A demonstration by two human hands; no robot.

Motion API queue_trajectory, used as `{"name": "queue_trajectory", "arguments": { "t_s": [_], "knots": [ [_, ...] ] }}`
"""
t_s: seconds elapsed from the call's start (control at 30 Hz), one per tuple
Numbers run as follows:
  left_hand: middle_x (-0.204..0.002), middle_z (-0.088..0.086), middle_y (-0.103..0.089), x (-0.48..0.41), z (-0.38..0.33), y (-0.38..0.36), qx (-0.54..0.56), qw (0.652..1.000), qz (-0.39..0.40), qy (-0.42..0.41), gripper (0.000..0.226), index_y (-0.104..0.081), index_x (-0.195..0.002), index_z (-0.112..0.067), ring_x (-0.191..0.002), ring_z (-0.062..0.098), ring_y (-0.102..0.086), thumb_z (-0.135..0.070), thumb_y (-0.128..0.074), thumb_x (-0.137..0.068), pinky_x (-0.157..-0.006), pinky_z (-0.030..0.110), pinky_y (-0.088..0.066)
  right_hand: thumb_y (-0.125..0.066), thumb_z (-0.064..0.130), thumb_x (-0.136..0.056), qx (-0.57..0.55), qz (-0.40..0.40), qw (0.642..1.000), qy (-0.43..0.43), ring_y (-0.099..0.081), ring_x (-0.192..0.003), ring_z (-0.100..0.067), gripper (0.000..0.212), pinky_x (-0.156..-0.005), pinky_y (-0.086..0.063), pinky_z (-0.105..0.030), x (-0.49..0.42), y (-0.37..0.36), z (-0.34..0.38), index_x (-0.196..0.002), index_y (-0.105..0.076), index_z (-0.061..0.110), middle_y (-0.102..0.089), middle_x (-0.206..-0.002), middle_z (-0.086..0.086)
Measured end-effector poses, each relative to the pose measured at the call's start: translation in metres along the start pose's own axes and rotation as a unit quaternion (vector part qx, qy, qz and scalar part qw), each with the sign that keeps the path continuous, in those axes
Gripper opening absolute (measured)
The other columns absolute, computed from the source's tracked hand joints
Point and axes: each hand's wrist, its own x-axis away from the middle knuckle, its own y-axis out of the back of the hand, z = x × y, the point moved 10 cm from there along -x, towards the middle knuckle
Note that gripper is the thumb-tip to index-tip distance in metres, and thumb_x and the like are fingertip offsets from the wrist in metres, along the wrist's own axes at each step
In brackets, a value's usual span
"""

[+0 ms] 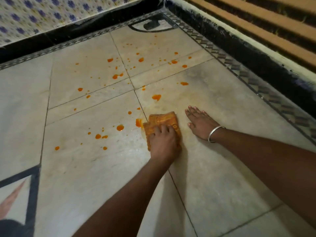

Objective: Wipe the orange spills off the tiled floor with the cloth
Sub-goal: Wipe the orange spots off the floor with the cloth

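Orange spills are scattered over the pale tiled floor (85, 168): a large drop (156, 97) just beyond the cloth, a blob (120, 127) to its left, and several smaller ones farther back around a splash (117, 76). An orange-stained folded cloth (164, 119) lies flat on the floor, its left edge touching a smear (138, 122). My left hand (163, 141) presses down on the cloth's near half with curled fingers. My right hand (200, 124), a metal bangle on its wrist, rests flat on the floor just right of the cloth, holding nothing.
A wall with blue floral tiles (42, 14) and a black skirting (68, 38) runs along the back. A patterned border strip (256, 79) and wooden slats (256, 19) line the right side. A dark triangular inlay (32, 185) marks the floor at the near left.
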Motion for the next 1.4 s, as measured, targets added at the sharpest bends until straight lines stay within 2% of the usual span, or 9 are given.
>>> {"name": "queue_trajectory", "arguments": {
  "t_s": [0.13, 0.23, 0.27, 0.33, 0.53, 0.8, 0.97, 1.2, 1.4],
  "knots": [
    [-0.128, 0.015, -0.059, 0.0, -0.006, 0.01, -0.001, 0.999, -0.002, -0.037, 0.03, -0.057, -0.132, -0.009, -0.116, 0.034, -0.055, -0.017, -0.057, -0.103, -0.087, 0.042, -0.055, -0.036, 0.031, -0.106, -0.003, 0.043, 0.999, -0.014, 0.0, -0.155, -0.022, 0.065, -0.125, -0.008, -0.04, 0.007, 0.003, 0.004, -0.16, -0.005, 0.015, 0.004, -0.169, -0.007],
    [-0.092, 0.008, -0.068, -0.008, 0.018, 0.031, 0.097, 0.99, 0.104, -0.022, 0.018, -0.071, -0.101, -0.01, -0.091, 0.027, -0.068, -0.025, -0.061, -0.101, -0.069, 0.034, -0.054, -0.035, 0.029, -0.106, -0.016, 0.058, 0.998, -0.03, -0.003, -0.155, -0.024, 0.061, -0.125, -0.01, -0.04, 0.01, 0.013, 0.012, -0.16, -0.01, 0.012, 0.0, -0.168, -0.01],
    [-0.089, 0.006, -0.07, -0.013, 0.033, 0.043, 0.142, 0.979, 0.145, -0.012, 0.019, -0.073, -0.103, -0.01, -0.087, 0.025, -0.07, -0.026, -0.064, -0.098, -0.068, 0.033, -0.056, -0.035, 0.027, -0.107, -0.026, 0.062, 0.997, -0.032, -0.004, -0.155, -0.025, 0.06, -0.125, -0.011, -0.04, 0.009, 0.019, 0.017, -0.159, -0.012, 0.011, -0.002, -0.168, -0.011],
    [-0.1, 0.007, -0.074, -0.021, 0.067, 0.085, 0.2, 0.962, 0.184, -0.001, 0.027, -0.073, -0.118, -0.01, -0.09, 0.024, -0.073, -0.02, -0.068, -0.094, -0.075, 0.036, -0.063, -0.036, 0.025, -0.107, -0.062, 0.064, 0.995, -0.032, -0.005, -0.155, -0.025, 0.058, -0.124, -0.011, -0.037, 0.009, 0.037, 0.031, -0.159, -0.016, 0.01, -0.005, -0.168, -0.013],
    [-0.108, 0.015, -0.074, -0.052, 0.132, 0.229, 0.235, 0.955, 0.177, 0.031, 0.024, -0.067, -0.119, -0.012, -0.101, 0.034, -0.073, -0.026, -0.066, -0.1, -0.085, 0.047, -0.062, -0.04, 0.026, -0.106, -0.161, -0.02, 0.986, -0.023, -0.011, -0.154, -0.021, 0.055, -0.121, -0.011, -0.03, 0.001, 0.128, 0.082, -0.157, -0.026, 0.012, -0.013, -0.167, -0.008],
    [-0.114, 0.013, -0.072, -0.08, 0.12, 0.31, 0.22, 0.962, 0.161, -0.029, 0.032, -0.065, -0.124, -0.015, -0.104, 0.033, -0.071, -0.018, -0.072, -0.093, -0.08, 0.044, -0.06, -0.06, 0.028, -0.097, -0.289, -0.128, 0.948, -0.023, -0.035, -0.145, -0.023, 0.064, -0.108, -0.033, -0.033, -0.004, 0.246, 0.129, -0.155, -0.033, 0.024, -0.035, -0.16, -0.002],
    [-0.114, 0.013, -0.073, -0.084, 0.096, 0.319, 0.275, 0.938, 0.179, -0.114, 0.023, -0.067, -0.114, -0.021, -0.103, 0.031, -0.073, -0.017, -0.072, -0.091, -0.092, 0.047, -0.061, -0.072, 0.01, -0.085, -0.293, -0.049, 0.954, 0.033, -0.059, -0.111, -0.016, 0.067, -0.076, -0.046, -0.022, -0.019, 0.303, 0.163, -0.143, -0.046, 0.029, -0.061, -0.129, 0.0],
    [-0.115, 0.013, -0.068, -0.107, 0.11, 0.332, 0.412, 0.898, 0.114, -0.108, 0.02, -0.062, -0.115, -0.018, -0.106, 0.031, -0.071, -0.019, -0.069, -0.096, -0.095, 0.048, -0.06, -0.074, 0.025, -0.088, -0.186, 0.042, 0.981, 0.029, -0.065, -0.109, -0.022, 0.035, -0.096, -0.051, -0.037, -0.045, 0.331, 0.167, -0.121, -0.067, 0.018, -0.071, -0.119, -0.003],
    [-0.134, 0.009, -0.057, -0.125, 0.142, 0.303, 0.467, 0.881, 0.065, -0.037, 0.079, -0.05, -0.145, -0.019, -0.123, 0.03, -0.059, -0.013, -0.088, -0.076, -0.102, 0.05, -0.057, -0.072, 0.054, -0.083, -0.16, 0.032, 0.985, 0.049, -0.069, -0.1, -0.021, 0.044, -0.089, -0.056, -0.038, -0.092, 0.323, 0.161, -0.113, -0.07, 0.022, -0.073, -0.108, -0.001]
  ]
}}
